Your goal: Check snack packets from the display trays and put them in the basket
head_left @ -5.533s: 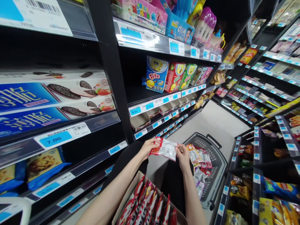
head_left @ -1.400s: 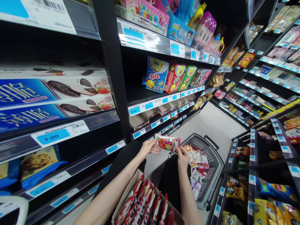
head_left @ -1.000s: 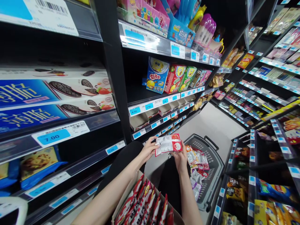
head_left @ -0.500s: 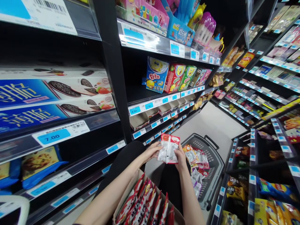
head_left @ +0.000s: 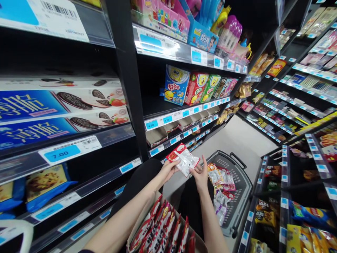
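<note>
A small red and white snack packet (head_left: 183, 160) is held in front of me between both hands, its printed back facing up. My left hand (head_left: 166, 170) pinches its left end. My right hand (head_left: 201, 175) grips its right edge with the fingers spread. Just below my forearms stands an open cardboard box (head_left: 163, 228) packed with upright red and white packets. To the right of my right hand a dark grey shopping basket (head_left: 238, 186) on the floor holds several loose packets (head_left: 220, 182).
Black shelves line both sides of a narrow aisle. At left are biscuit boxes (head_left: 60, 109) over a 7.00 price tag (head_left: 70, 149); ahead stand cartoon snack boxes (head_left: 195, 86). Crisp bags (head_left: 310, 214) fill the low right shelves. Grey floor (head_left: 237, 137) runs ahead.
The packet has been turned over in my hands, from its colourful front to its white back, then tilted from upright to slanting. Both hands stayed in front of the basket.
</note>
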Demonstrator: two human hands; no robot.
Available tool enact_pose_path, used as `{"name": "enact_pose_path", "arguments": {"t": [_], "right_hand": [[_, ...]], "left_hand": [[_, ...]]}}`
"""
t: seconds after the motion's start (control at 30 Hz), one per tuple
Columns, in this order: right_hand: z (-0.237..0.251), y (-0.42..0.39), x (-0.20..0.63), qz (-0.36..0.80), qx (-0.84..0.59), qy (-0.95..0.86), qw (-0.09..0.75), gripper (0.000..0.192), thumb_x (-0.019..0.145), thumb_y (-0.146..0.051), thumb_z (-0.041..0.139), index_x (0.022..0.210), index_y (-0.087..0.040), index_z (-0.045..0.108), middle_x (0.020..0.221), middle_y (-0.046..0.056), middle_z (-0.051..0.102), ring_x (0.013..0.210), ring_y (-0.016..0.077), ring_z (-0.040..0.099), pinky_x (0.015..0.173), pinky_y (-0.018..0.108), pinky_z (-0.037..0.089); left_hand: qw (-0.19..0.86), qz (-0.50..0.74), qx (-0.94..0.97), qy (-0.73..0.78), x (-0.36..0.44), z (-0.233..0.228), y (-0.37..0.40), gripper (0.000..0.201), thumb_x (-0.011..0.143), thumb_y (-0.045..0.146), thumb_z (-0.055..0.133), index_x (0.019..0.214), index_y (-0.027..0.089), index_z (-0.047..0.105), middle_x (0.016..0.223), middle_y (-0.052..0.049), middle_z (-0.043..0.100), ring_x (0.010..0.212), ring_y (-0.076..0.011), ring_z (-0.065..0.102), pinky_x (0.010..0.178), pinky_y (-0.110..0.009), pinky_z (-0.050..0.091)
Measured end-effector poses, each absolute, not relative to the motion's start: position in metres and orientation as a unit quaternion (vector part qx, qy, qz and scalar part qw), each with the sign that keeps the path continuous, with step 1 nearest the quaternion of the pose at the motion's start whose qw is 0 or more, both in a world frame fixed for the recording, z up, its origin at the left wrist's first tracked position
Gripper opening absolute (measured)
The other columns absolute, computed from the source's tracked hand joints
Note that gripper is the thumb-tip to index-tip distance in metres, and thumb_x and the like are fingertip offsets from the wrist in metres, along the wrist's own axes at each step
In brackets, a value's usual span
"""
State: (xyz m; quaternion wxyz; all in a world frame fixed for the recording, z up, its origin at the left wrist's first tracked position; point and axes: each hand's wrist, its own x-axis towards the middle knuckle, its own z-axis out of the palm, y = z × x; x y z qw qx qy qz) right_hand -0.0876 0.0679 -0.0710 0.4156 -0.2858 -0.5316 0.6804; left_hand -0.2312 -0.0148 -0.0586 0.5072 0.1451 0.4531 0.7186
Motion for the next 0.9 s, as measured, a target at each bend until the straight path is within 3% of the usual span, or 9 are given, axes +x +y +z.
{"name": "enact_pose_path", "arguments": {"t": [0.07, 0.13, 0.27, 0.43, 0.67, 0.9], "right_hand": [[-0.077, 0.073, -0.084, 0.654, -0.298, -0.553, 0.421, 0.036, 0.078, -0.024, 0.074, 0.11, -0.016, 0.061, 0.085, -0.001, 0.068, 0.072, 0.0137, 0.066, 0.068, 0.03, 0.055], [-0.084, 0.078, -0.08, 0.628, -0.312, -0.574, 0.422, 0.015, 0.087, -0.026, 0.067, 0.094, -0.013, 0.064, 0.085, 0.0, 0.066, 0.071, 0.0126, 0.064, 0.065, 0.029, 0.055], [-0.094, 0.085, -0.075, 0.579, -0.332, -0.606, 0.432, 0.016, 0.09, -0.03, 0.062, 0.091, -0.013, 0.063, 0.086, 0.0, 0.065, 0.073, 0.0126, 0.063, 0.067, 0.03, 0.054], [-0.095, 0.087, -0.073, 0.546, -0.337, -0.633, 0.433, 0.019, 0.091, -0.032, 0.06, 0.093, -0.014, 0.062, 0.085, 0.0, 0.064, 0.069, 0.0116, 0.062, 0.063, 0.028, 0.053], [-0.098, 0.083, -0.073, 0.521, -0.343, -0.656, 0.425, 0.021, 0.093, -0.035, 0.058, 0.095, -0.014, 0.062, 0.084, 0.0, 0.063, 0.065, 0.0107, 0.06, 0.06, 0.027, 0.052], [-0.098, 0.083, -0.08, 0.507, -0.357, -0.669, 0.409, 0.02, 0.092, -0.034, 0.059, 0.096, -0.014, 0.062, 0.086, 0.0, 0.064, 0.069, 0.0117, 0.062, 0.063, 0.028, 0.053]], "left_hand": [[0.499, 0.719, 0.16, 0.457, -0.236, -0.056, -0.017, 0.032, 0.087, 0.027, 0.064, 0.117, 0.016, 0.059, 0.11, -0.008, 0.066, 0.086, -0.0192, 0.067, 0.072, -0.035, 0.058], [0.496, 0.714, 0.184, 0.459, -0.243, -0.053, -0.021, 0.041, 0.08, 0.024, 0.07, 0.119, 0.019, 0.058, 0.111, -0.007, 0.067, 0.084, -0.0196, 0.068, 0.07, -0.034, 0.059], [0.514, 0.664, 0.252, 0.48, -0.253, -0.049, -0.027, 0.058, 0.064, 0.015, 0.08, 0.118, 0.019, 0.059, 0.11, -0.008, 0.068, 0.086, -0.0243, 0.069, 0.07, -0.037, 0.06], [0.472, 0.597, 0.316, 0.567, -0.255, -0.057, -0.023, 0.027, 0.089, 0.028, 0.063, 0.111, 0.013, 0.062, 0.109, -0.007, 0.066, 0.092, -0.0213, 0.065, 0.078, -0.039, 0.057], [0.39, 0.563, 0.349, 0.639, -0.255, -0.062, -0.02, 0.03, 0.091, 0.031, 0.059, 0.117, 0.016, 0.06, 0.118, -0.008, 0.062, 0.1, -0.0236, 0.063, 0.084, -0.043, 0.054], [0.405, 0.574, 0.317, 0.637, -0.253, -0.068, -0.018, 0.029, 0.091, 0.031, 0.06, 0.115, 0.015, 0.06, 0.116, -0.008, 0.063, 0.098, -0.0234, 0.064, 0.082, -0.042, 0.055]]}}
